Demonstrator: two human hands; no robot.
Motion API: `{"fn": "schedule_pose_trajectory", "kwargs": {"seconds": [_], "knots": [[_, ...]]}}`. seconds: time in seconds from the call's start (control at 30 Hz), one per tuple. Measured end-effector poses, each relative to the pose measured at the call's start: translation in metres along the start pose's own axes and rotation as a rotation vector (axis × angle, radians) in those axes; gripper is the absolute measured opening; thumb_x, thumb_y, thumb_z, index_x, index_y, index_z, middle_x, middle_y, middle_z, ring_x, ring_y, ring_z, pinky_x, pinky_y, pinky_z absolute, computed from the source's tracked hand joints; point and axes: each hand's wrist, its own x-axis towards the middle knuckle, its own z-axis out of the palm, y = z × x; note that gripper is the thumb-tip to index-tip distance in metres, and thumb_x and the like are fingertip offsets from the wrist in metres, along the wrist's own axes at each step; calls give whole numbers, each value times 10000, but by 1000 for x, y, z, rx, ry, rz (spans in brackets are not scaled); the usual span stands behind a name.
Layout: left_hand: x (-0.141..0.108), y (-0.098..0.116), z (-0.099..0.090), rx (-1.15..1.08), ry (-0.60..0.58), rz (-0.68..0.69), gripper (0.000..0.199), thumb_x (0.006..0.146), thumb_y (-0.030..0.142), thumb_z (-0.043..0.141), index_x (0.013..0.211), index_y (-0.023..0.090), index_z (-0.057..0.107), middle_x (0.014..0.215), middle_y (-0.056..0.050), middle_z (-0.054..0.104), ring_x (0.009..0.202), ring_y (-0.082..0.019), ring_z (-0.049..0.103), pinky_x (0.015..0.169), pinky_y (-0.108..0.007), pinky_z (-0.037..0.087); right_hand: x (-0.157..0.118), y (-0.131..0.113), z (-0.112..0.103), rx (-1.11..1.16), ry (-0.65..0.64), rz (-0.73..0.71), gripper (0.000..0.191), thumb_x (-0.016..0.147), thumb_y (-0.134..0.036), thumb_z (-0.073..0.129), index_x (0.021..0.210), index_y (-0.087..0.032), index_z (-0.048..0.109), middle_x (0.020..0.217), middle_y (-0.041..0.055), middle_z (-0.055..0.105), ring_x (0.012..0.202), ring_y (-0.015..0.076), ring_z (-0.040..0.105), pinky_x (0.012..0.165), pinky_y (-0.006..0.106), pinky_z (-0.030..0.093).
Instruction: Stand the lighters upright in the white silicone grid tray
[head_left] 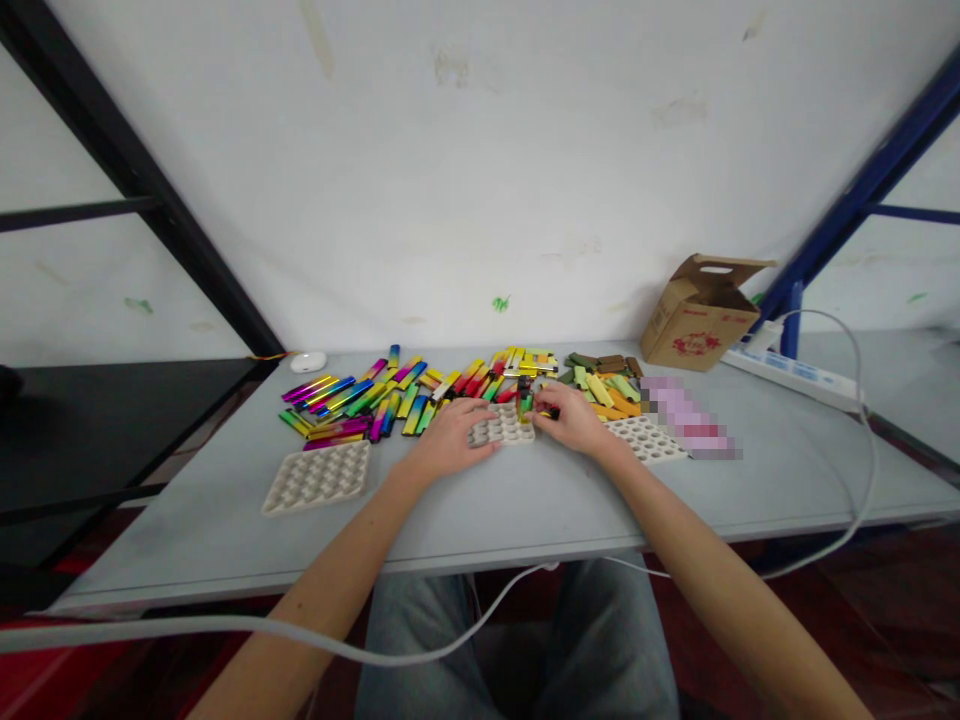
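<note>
lighter: upright dark-topped lighter [523, 402] stood at 1 o'clock over the middle tray [504, 430]; fully seated or not, couldn't tell.
right hand [571, 420]: at 3 o'clock of the middle tray, fingers curled in close by that lighter; pinching or just touching, couldn't tell.
left hand [450, 442]: at 9 o'clock, thumb spread from fingers, bracketing the tray's end; pressure unclear.
tip risk: lighter could have leaned or dropped if let go off-centre over a hole, or if the right knuckles had brushed it.
slide risk: tray could have skidded if the left hand eased off during a push.
snag risk: loose lighters [349, 395] crowded 10 to 12 o'clock, green and orange ones [611, 392] at 2; a wide far-side sweep could have scattered them.
side trays: left tray [319, 478] at 8, right tray [651, 440] at 3, just beside the right hand, so little sideways slack there.
desk [465, 520]: near edge ran along 6 o'clock, bare strip before it gave the most room; wall [450, 200] closed off 12.
carton [694, 325]: flap up at 2, well apart from both hands.
</note>
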Motion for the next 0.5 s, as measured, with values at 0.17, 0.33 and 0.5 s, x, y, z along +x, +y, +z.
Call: {"fn": "schedule_pose_trajectory", "kwargs": {"seconds": [0.17,0.33,0.5], "knots": [[-1,1,-4,0,2,4,402,751,399,712,1098,198,692,1225,-131,626,1142,-295,579,1016,-470,450,0,-2,-7,2,-4,4,124,789,-294,685,751,-182,646,730,44,638,737,197,554,679,305,397],[11,16,-3,-71,119,-53,284,796,351,680,1023,181,702,1105,-110,678,1068,-265,610,971,-441,477,1,-2,-13,87,12,4,106,777,-283,685,782,-181,656,735,35,647,731,187,555,686,299,403],[33,35,13,-269,271,-206,152,819,291,659,922,183,689,856,-44,711,827,-196,663,795,-342,539,2,0,-10,211,57,91,128,805,-298,652,758,-179,658,719,21,639,675,159,546,661,280,405]]}}
